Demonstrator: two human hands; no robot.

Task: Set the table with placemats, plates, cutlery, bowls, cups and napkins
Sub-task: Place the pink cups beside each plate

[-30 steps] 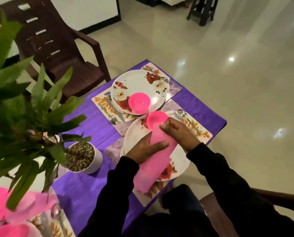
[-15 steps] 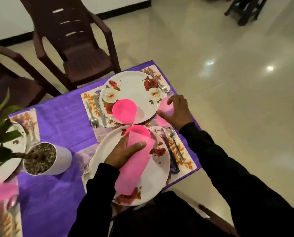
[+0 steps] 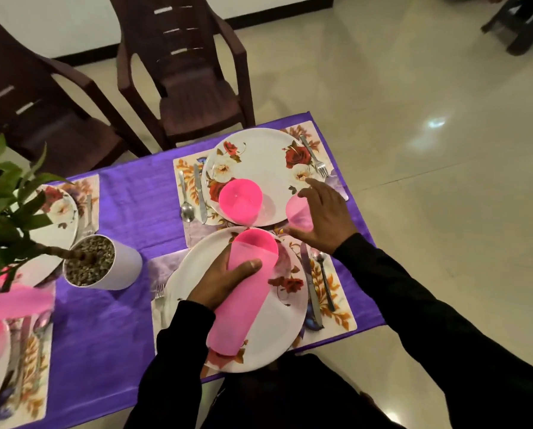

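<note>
On the purple table [image 3: 110, 320], the left hand [image 3: 220, 281] grips stacked pink cups [image 3: 243, 292]; the right hand [image 3: 325, 218], fingers spread, touches one pink cup [image 3: 297, 210].

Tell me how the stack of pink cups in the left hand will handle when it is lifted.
The pink cup stack looks like thin translucent plastic, so probably light and stiff. Tall and narrow, it may tip if stood upright. The left hand wraps it, so it seems easy to hold.

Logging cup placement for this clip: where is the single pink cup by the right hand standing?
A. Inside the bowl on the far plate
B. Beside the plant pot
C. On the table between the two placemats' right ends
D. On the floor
C: the pink cup stands right of the far plate, under the right hand.
</note>
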